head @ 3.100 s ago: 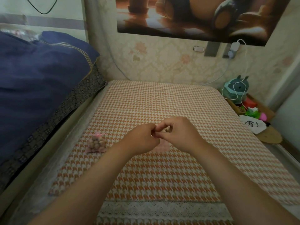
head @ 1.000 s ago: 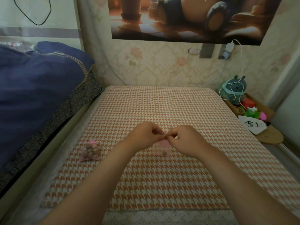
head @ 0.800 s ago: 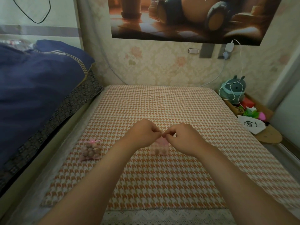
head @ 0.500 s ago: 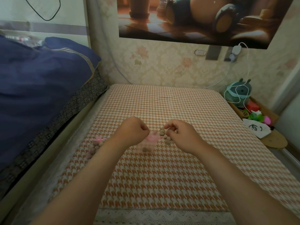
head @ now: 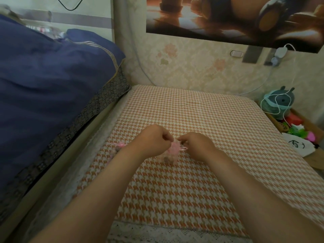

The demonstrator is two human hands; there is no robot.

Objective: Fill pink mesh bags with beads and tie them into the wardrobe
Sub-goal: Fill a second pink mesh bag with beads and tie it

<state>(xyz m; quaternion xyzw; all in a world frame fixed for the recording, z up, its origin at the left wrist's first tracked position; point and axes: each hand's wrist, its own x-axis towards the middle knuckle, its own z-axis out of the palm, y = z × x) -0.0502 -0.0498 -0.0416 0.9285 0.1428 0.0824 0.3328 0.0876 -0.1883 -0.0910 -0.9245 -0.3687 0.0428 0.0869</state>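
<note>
Both hands, left and right, have fingers pinched shut on the drawstrings of the small pink mesh bag of beads, which rests on the orange houndstooth bed cover. It looks light, soft and lumpy. The gathered neck is the best place to hold it.
</note>
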